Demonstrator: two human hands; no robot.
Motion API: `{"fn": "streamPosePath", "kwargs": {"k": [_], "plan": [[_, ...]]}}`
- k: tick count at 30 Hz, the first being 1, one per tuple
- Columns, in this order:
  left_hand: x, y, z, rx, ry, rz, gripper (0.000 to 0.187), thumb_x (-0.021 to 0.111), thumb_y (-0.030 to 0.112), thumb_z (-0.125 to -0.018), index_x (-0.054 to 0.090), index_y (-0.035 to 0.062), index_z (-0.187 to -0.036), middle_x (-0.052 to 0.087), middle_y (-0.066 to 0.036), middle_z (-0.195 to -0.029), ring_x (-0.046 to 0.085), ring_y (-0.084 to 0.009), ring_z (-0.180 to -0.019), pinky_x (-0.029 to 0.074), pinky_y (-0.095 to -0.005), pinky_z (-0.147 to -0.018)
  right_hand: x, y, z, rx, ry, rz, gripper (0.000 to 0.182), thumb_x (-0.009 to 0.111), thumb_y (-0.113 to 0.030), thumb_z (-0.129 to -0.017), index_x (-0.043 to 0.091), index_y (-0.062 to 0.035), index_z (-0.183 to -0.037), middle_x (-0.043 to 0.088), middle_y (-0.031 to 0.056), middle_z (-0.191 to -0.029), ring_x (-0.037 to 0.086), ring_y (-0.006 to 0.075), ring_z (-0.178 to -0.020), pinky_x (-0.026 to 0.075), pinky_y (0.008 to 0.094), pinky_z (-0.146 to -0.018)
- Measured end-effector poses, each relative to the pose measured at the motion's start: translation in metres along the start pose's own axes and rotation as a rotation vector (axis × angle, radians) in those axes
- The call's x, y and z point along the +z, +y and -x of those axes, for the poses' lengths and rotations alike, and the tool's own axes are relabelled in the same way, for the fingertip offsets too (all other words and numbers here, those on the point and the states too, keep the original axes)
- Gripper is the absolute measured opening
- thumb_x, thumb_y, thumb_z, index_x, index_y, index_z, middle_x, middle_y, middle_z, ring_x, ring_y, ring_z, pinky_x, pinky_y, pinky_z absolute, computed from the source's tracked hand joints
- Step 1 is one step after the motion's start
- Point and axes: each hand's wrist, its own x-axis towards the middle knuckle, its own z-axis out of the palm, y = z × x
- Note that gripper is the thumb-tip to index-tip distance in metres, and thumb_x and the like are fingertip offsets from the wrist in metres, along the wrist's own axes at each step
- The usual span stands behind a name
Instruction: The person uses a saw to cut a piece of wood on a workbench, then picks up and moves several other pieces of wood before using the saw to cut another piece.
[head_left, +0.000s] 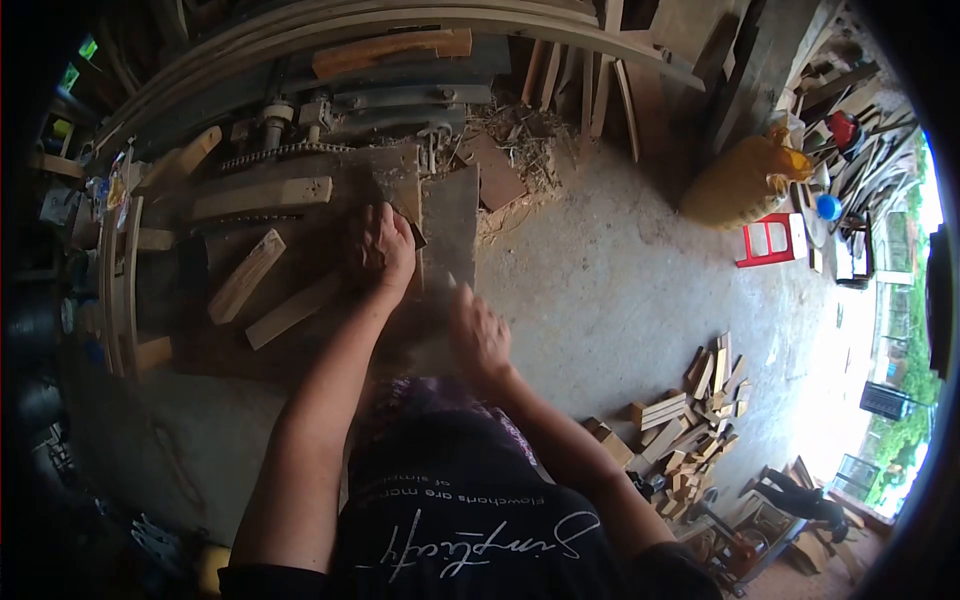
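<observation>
My left hand (385, 248) is closed, knuckles up, over the worn work table (450, 215). A dark flat edge shows beside its fingers; what lies under them is hidden. To its right, near the table's edge, my right hand (483, 332) is curled and slightly blurred. A small pale pointed tip juts from its fingers, too smeared to name. Left of my left hand lie loose wood blocks: a short one (247, 276), a lower one (292, 312) and a longer bar (262, 198).
A chain (275, 152) and metal machine parts line the table's far side, with wood shavings (530, 155) beside them. On the floor are a pile of wood offcuts (700, 420), a yellow sack (745, 180) and a red stool (770, 240).
</observation>
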Motion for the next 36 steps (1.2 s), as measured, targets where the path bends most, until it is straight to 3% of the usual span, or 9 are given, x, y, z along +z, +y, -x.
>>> {"fn": "streamPosePath", "kwargs": {"k": [7, 9, 11, 16, 18, 23, 27, 29, 36], "plan": [[0.011, -0.001, 0.000, -0.087, -0.085, 0.030, 0.012, 0.050, 0.022, -0.080, 0.051, 0.0101, -0.078, 0.055, -0.009, -0.083, 0.055, -0.0294, -0.080, 0.045, -0.0426, -0.064, -0.019, -0.006, -0.005, 0.106, -0.223, -0.079, 0.019, 0.047, -0.013, -0.084, 0.045, -0.0058, -0.101, 0.058, 0.0146, -0.079, 0.064, 0.0289, -0.073, 0.051, 0.0387, -0.062], [0.008, -0.002, 0.003, 0.029, 0.171, -0.047, 0.012, 0.050, 0.022, -0.080, 0.050, 0.0103, -0.077, 0.054, -0.010, -0.081, 0.056, -0.0291, -0.078, 0.045, -0.0429, -0.062, -0.019, 0.000, 0.003, 0.048, -0.278, 0.031, 0.020, 0.046, -0.013, -0.085, 0.047, -0.0065, -0.103, 0.058, 0.0128, -0.081, 0.064, 0.0276, -0.075, 0.051, 0.0376, -0.063], [0.001, -0.004, 0.004, 0.009, 0.044, -0.032, 0.012, 0.050, 0.022, -0.080, 0.050, 0.0102, -0.077, 0.054, -0.010, -0.082, 0.056, -0.0294, -0.079, 0.045, -0.0430, -0.063, 0.005, -0.001, -0.012, -0.003, -0.058, -0.031, 0.022, 0.047, -0.014, -0.084, 0.048, -0.0073, -0.105, 0.059, 0.0107, -0.082, 0.064, 0.0254, -0.074, 0.050, 0.0348, -0.063], [-0.008, 0.001, -0.006, 0.008, -0.107, 0.020, 0.015, 0.046, 0.019, -0.083, 0.050, 0.0056, -0.077, 0.054, -0.015, -0.081, 0.055, -0.0332, -0.079, 0.044, -0.0443, -0.066, -0.014, -0.019, -0.049, 0.118, -0.274, -0.094, 0.016, 0.042, -0.017, -0.087, 0.042, -0.0070, -0.100, 0.060, 0.0159, -0.085, 0.061, 0.0323, -0.086, 0.048, 0.0431, -0.072], [-0.013, 0.005, -0.005, -0.037, -0.046, 0.093, 0.016, 0.046, 0.019, -0.083, 0.049, 0.0056, -0.075, 0.054, -0.014, -0.080, 0.054, -0.0332, -0.079, 0.044, -0.0442, -0.066, -0.018, -0.007, -0.004, 0.063, -0.122, -0.064, 0.012, 0.044, -0.012, -0.085, 0.045, -0.0084, -0.097, 0.059, 0.0108, -0.079, 0.063, 0.0256, -0.073, 0.051, 0.0342, -0.063], [-0.001, 0.002, -0.001, -0.017, -0.004, 0.054, 0.015, 0.047, 0.018, -0.082, 0.050, 0.0058, -0.076, 0.054, -0.014, -0.080, 0.054, -0.0334, -0.078, 0.044, -0.0441, -0.065, -0.005, -0.014, -0.034, 0.118, -0.196, -0.054, 0.007, 0.042, -0.012, -0.087, 0.044, -0.0076, -0.092, 0.060, 0.0126, -0.076, 0.064, 0.0277, -0.069, 0.052, 0.0349, -0.061], [-0.010, 0.003, -0.004, -0.029, -0.088, 0.048, 0.014, 0.047, 0.018, -0.083, 0.050, 0.0056, -0.076, 0.055, -0.015, -0.081, 0.054, -0.0342, -0.080, 0.044, -0.0448, -0.066, -0.007, -0.019, -0.046, 0.123, -0.203, -0.084, 0.017, 0.041, -0.020, -0.089, 0.042, -0.0076, -0.100, 0.060, 0.0160, -0.082, 0.063, 0.0335, -0.075, 0.050, 0.0462, -0.067], [-0.009, 0.004, -0.006, -0.019, -0.051, 0.079, 0.015, 0.046, 0.019, -0.083, 0.050, 0.0057, -0.076, 0.055, -0.015, -0.080, 0.055, -0.0344, -0.079, 0.044, -0.0445, -0.065, -0.019, -0.007, -0.003, 0.110, -0.178, -0.032, 0.011, 0.044, -0.014, -0.087, 0.047, -0.0058, -0.094, 0.059, 0.0139, -0.076, 0.064, 0.0266, -0.070, 0.052, 0.0351, -0.060], [-0.007, 0.001, -0.006, 0.015, -0.039, 0.060, 0.014, 0.048, 0.017, -0.081, 0.050, 0.0052, -0.075, 0.054, -0.014, -0.077, 0.055, -0.0337, -0.073, 0.044, -0.0438, -0.062, -0.011, -0.023, -0.057, 0.041, -0.150, 0.015, 0.018, 0.045, -0.010, -0.084, 0.048, -0.0061, -0.101, 0.058, 0.0098, -0.078, 0.063, 0.0226, -0.069, 0.051, 0.0334, -0.060]]}}
